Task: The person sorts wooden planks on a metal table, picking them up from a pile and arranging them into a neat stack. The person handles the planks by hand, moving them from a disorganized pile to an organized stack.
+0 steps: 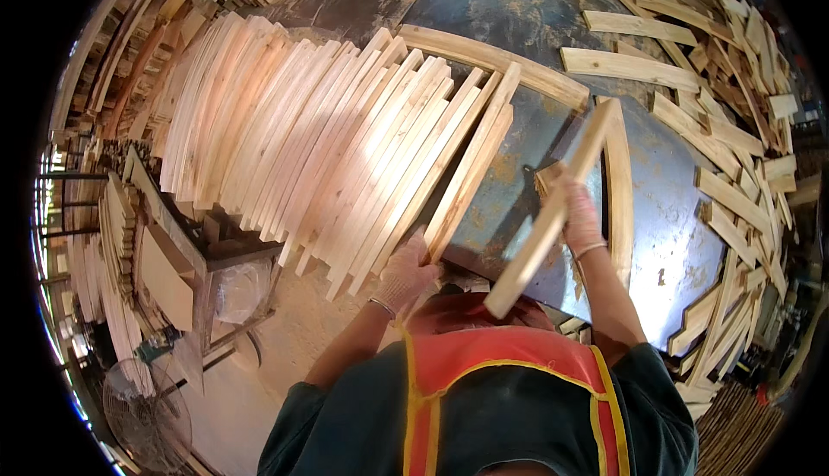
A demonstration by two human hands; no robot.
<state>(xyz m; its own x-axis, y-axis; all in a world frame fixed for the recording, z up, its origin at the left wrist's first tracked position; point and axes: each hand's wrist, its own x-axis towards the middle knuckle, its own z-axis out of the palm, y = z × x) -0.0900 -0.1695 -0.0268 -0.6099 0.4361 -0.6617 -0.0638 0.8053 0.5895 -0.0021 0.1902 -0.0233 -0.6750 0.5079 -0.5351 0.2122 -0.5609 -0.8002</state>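
My right hand (582,218) is closed round a pale wooden strip (528,262), which is raised at a slant above the metal tabletop (509,191). My left hand (406,273) grips the near end of a wooden slat (471,169) at the right edge of a long row of slats (319,148). These slats stand side by side, their ends uneven. Both hands wear thin light gloves. Just right of the raised strip lies another wooden piece (619,191) on the tabletop. A short block (546,178) shows partly behind my right hand.
A wooden bar (496,63) lies across the far ends of the slats. Loose boards (635,68) pile up along the right side. Stacked lumber (129,70) fills the far left. A fan (147,407) and a wooden stand (186,243) are at the lower left.
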